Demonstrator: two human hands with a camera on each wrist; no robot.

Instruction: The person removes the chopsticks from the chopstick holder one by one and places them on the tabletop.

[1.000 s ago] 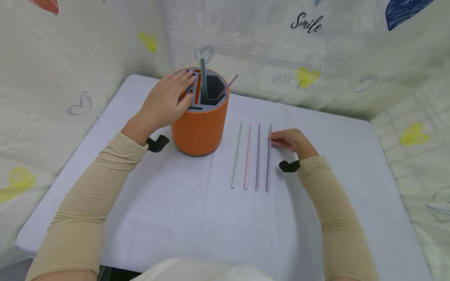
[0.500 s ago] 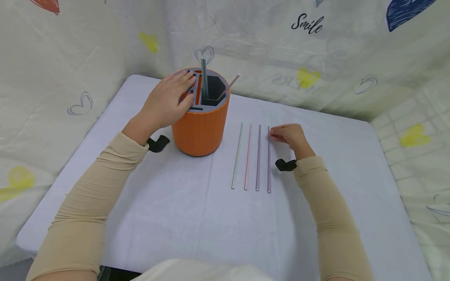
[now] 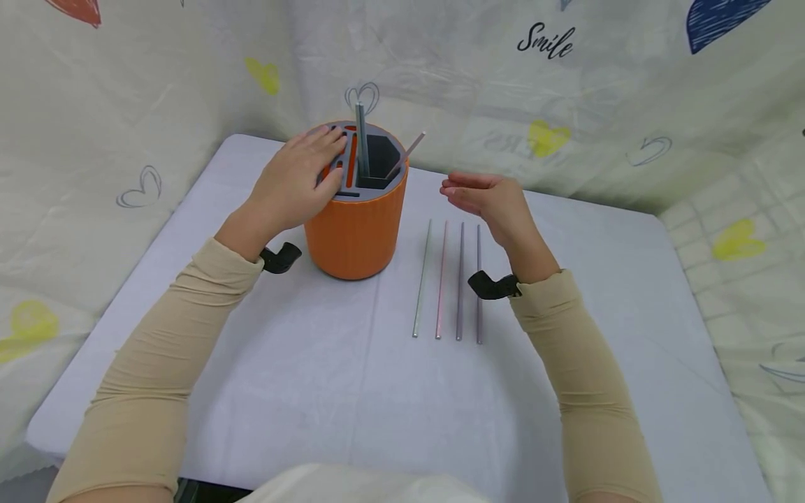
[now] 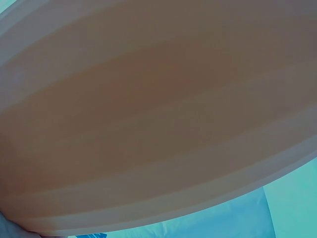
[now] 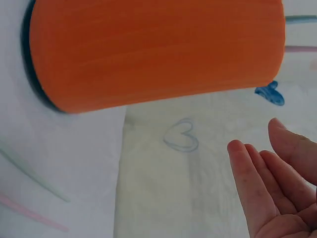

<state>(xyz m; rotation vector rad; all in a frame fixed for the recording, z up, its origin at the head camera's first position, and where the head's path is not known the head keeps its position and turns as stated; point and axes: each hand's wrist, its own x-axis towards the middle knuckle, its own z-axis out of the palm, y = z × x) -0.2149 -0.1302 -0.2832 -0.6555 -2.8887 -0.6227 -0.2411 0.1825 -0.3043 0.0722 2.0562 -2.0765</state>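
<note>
My left hand (image 3: 295,178) rests with extended fingers on the grey slotted top of a round orange pen holder (image 3: 352,241), whose wall fills most of the left wrist view. Greenish sticks (image 3: 361,140) stand upright in its large compartment, and a pinkish stick (image 3: 411,147) leans over the rim. My right hand (image 3: 487,199) is raised right of the holder, empty, thumb apart from the loosely bent fingers in the right wrist view. Below it lie a green stick (image 3: 422,279), a pink stick (image 3: 443,279), a purple stick (image 3: 460,286) and another purple stick (image 3: 479,321), side by side.
The white-covered table (image 3: 302,391) bears the holder near its back edge. A pale printed curtain (image 3: 453,105) with hearts and lettering hangs close behind the table and along both sides.
My right hand has set down the rightmost purple stick, let go of it, and moved up and left toward the holder. The left hand stays on the holder's top.
</note>
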